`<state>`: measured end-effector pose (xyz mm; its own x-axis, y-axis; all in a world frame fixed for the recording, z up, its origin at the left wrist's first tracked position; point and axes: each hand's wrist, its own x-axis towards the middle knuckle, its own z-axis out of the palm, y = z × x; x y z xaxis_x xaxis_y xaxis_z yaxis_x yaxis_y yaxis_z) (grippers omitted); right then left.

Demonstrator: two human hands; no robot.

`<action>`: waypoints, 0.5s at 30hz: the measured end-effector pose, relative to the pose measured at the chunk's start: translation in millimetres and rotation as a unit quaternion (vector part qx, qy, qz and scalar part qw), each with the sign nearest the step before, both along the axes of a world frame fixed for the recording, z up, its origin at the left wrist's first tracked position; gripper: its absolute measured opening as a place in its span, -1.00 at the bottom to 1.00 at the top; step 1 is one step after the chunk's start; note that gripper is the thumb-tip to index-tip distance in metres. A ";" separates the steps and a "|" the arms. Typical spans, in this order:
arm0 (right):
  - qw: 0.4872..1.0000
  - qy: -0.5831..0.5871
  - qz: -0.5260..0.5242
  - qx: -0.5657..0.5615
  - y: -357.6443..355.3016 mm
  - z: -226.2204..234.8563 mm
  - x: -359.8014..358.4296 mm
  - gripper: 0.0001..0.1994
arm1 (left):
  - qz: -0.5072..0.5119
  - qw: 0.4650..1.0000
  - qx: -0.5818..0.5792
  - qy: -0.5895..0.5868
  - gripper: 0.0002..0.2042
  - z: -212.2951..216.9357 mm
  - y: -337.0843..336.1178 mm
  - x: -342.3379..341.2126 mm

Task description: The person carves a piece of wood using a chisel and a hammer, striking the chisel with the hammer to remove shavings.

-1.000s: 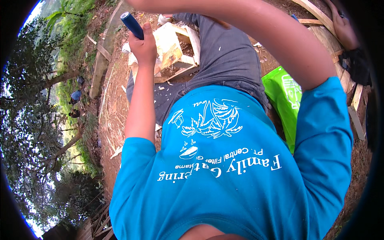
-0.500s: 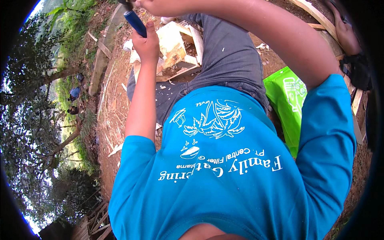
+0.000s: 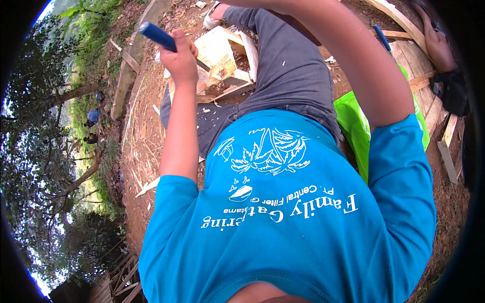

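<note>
Gripping a blue-handled chisel (image 3: 166,39) in the fisted left hand (image 3: 181,59), upper left of frame, blade on the pale wood block (image 3: 218,55); right hand out of frame.

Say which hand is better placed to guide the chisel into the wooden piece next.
Left. The left hand already grips the blue-handled chisel, its blade angled down against the pale wooden piece. The right arm is raised, and its hand is out of view beyond the top edge.

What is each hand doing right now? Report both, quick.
Left hand: closed around the blue-handled chisel, blade down on the pale wood block.
Right hand: out of view past the top edge; cannot be told.
</note>
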<state>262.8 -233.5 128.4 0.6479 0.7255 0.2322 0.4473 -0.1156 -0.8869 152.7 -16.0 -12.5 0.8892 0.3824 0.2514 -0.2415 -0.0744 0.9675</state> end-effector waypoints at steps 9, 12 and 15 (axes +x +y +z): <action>0.996 0.081 0.011 0.040 9.3 -25.9 -18.6 -0.63 | -0.032 0.998 0.045 -0.005 -0.63 22.9 7.0 1.7; 0.996 0.088 0.003 0.032 10.3 -32.4 -13.1 -0.64 | -0.021 0.996 0.091 0.008 -0.69 14.7 7.4 -1.7; 0.996 0.079 -0.007 0.034 6.3 -30.5 -15.2 -0.63 | -0.022 0.992 0.127 0.001 -0.71 6.6 12.7 -3.5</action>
